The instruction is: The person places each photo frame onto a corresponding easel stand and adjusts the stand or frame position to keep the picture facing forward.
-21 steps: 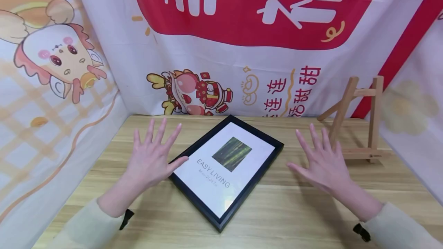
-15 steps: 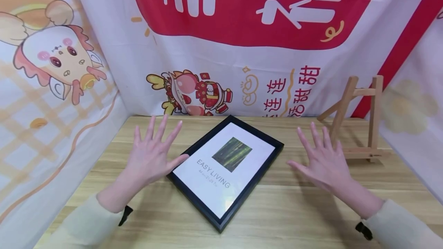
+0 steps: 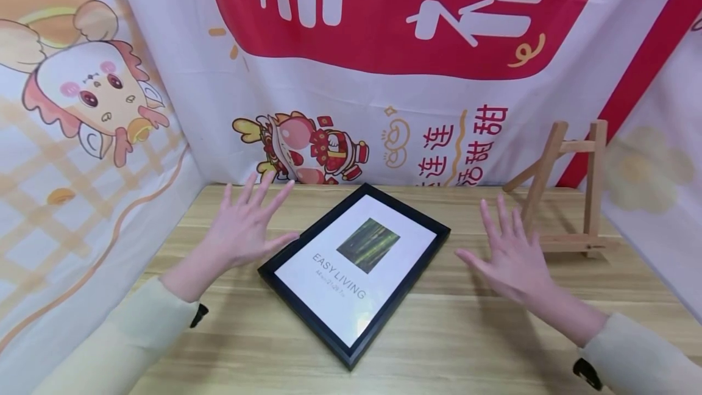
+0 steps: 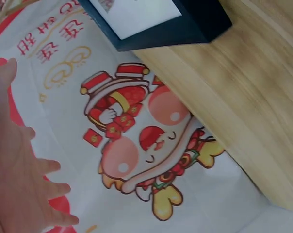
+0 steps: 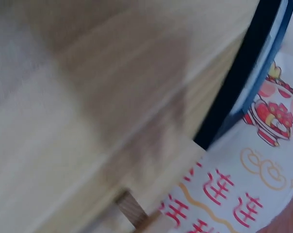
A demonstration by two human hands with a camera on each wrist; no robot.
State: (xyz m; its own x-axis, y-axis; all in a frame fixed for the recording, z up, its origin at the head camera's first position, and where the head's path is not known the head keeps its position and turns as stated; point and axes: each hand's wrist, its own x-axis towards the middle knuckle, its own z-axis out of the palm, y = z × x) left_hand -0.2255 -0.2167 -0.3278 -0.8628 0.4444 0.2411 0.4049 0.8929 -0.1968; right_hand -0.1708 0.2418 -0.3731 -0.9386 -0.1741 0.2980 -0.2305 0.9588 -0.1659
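A black picture frame [image 3: 356,276] lies flat and turned at an angle on the table, its white sheet reading "EASY LIVING" beside a green picture. Left of it, my left hand [image 3: 241,227] is held with fingers spread; the thumb tip appears at the frame's left edge, and contact cannot be told. My right hand [image 3: 515,261] is spread to the right of the frame, apart from it, near a small wooden easel [image 3: 595,191]. In the left wrist view, the spread left hand [image 4: 15,160] is beside the frame's corner [image 4: 200,26]. Neither hand holds anything.
The pale wooden table [image 3: 439,346] meets a printed cloth [image 3: 307,78] at its back edge. Patterned cloths [image 3: 71,200] also stand along both sides. The easel is upright at the back right, close to the right cloth.
My left hand has moved slightly up and turned, uncovering more of the frame's left corner. My right hand has shifted only a little. Frame and easel stay put.
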